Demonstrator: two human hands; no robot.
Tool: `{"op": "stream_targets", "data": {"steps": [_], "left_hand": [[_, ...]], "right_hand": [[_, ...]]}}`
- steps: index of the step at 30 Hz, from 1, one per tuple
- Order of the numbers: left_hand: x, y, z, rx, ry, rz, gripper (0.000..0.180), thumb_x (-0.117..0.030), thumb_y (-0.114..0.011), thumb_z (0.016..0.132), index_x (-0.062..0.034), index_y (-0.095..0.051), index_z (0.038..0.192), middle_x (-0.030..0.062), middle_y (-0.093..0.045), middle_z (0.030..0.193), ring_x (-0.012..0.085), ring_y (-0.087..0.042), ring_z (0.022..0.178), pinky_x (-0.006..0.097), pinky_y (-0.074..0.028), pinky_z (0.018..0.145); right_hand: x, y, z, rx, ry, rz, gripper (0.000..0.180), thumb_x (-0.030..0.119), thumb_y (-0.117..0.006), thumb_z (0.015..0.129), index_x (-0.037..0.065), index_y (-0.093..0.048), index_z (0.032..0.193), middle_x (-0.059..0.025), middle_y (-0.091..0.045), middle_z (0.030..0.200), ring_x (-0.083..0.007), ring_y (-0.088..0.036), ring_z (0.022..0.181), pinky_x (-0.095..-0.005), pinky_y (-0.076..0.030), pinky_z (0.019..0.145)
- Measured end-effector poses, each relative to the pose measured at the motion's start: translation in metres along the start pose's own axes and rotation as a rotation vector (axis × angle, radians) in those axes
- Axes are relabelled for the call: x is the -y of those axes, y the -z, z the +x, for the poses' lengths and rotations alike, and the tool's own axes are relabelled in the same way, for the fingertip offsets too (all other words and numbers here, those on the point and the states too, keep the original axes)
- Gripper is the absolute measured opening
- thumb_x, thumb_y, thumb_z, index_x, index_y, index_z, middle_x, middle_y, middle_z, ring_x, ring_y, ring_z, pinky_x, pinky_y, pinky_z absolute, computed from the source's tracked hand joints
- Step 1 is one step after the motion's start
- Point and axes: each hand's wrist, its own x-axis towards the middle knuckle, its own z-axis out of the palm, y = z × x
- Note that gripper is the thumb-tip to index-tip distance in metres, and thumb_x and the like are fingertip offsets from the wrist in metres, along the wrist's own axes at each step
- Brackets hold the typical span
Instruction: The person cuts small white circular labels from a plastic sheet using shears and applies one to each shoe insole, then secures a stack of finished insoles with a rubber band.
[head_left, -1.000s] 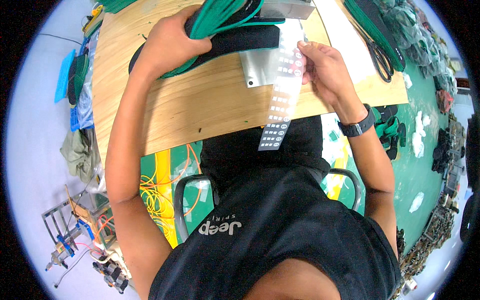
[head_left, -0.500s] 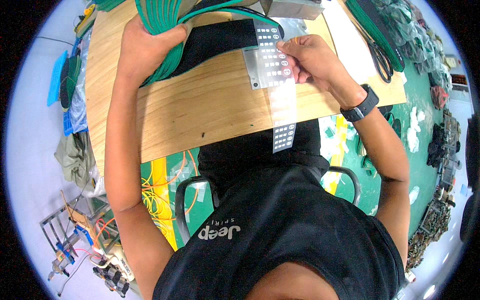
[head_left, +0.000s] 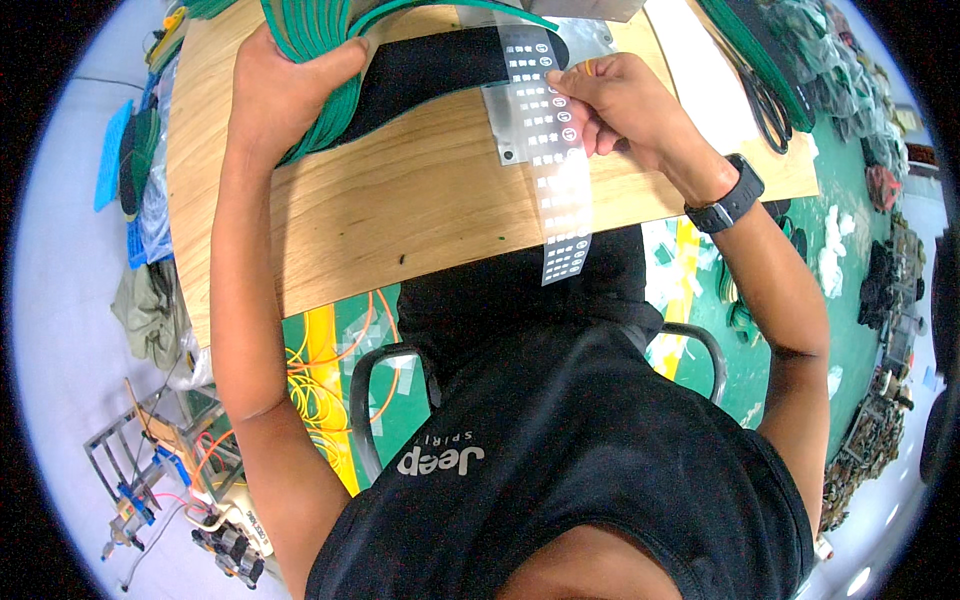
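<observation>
My left hand (head_left: 285, 95) is closed around a fanned stack of green insoles (head_left: 335, 115) at the far left of the table. From under that stack a black-topped insole (head_left: 430, 75) lies out to the right, its rounded end over a thin metal plate (head_left: 507, 145). In a pinch between thumb and fingers, my right hand (head_left: 625, 105) has the edge of a clear label strip (head_left: 562, 205) with rows of white print. The strip crosses the insole's end and hangs past the table's near edge.
The wooden table (head_left: 400, 220) has a grey metal block (head_left: 590, 8) at its far side. More green-edged insoles (head_left: 740, 40) and a dark cable loop (head_left: 770, 125) are at the right. Orange and yellow hoses (head_left: 318, 400) lie on the green floor at left.
My right hand and the label strip have shifted slightly away from me. The fanned insoles in my left hand have moved a little, with the upper ones bending differently over the black one.
</observation>
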Motion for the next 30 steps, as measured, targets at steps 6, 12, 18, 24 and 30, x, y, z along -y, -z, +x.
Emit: {"op": "stream_targets", "data": {"steps": [6,12,18,24,30], "left_hand": [[0.002,0.0,-0.002,0.018,-0.033,-0.029,0.025,-0.021,-0.073,0.075,-0.0015,-0.067,0.089,0.0031,-0.066,0.079,0.0095,-0.059,0.07,0.028,-0.049,0.067],[-0.003,0.001,-0.004,-0.003,-0.029,0.007,0.026,-0.022,-0.074,0.074,-0.0018,-0.067,0.09,0.0031,-0.066,0.08,0.0107,-0.059,0.071,0.029,-0.049,0.068],[-0.015,0.001,-0.006,0.014,0.036,-0.005,0.028,-0.023,-0.076,0.072,-0.0018,-0.067,0.088,0.0047,-0.067,0.081,0.0125,-0.06,0.072,0.03,-0.049,0.069],[-0.018,0.003,-0.008,0.019,0.032,-0.019,0.03,-0.023,-0.076,0.072,-0.0015,-0.068,0.091,0.0057,-0.068,0.084,0.013,-0.061,0.074,0.029,-0.05,0.07],[-0.012,-0.003,-0.008,0.059,0.041,-0.093,0.03,-0.022,-0.075,0.073,-0.0009,-0.068,0.094,0.005,-0.068,0.085,0.0115,-0.061,0.073,0.029,-0.05,0.07]], "right_hand": [[-0.002,0.003,0.002,0.022,0.008,0.014,0.031,0.021,-0.056,0.093,0.001,-0.065,0.072,-0.0072,-0.062,0.058,-0.0117,-0.058,0.044,-0.0209,-0.043,0.036],[0.002,0.002,0.0,0.016,0.013,-0.025,0.032,0.022,-0.056,0.094,0.001,-0.064,0.07,-0.0071,-0.062,0.057,-0.0118,-0.058,0.043,-0.0213,-0.044,0.036],[0.0,0.0,0.001,0.03,0.007,0.002,0.037,0.028,-0.057,0.094,0.006,-0.062,0.065,-0.0017,-0.06,0.053,-0.0055,-0.055,0.04,-0.0154,-0.04,0.035],[-0.004,0.002,0.001,0.049,0.029,0.042,0.038,0.029,-0.057,0.094,0.006,-0.06,0.064,-0.0023,-0.06,0.055,-0.0068,-0.055,0.04,-0.0164,-0.04,0.035],[-0.003,0.002,-0.008,0.012,0.011,0.155,0.038,0.029,-0.056,0.094,0.002,-0.061,0.068,-0.0045,-0.061,0.055,-0.0092,-0.055,0.04,-0.0175,-0.041,0.034]]}}
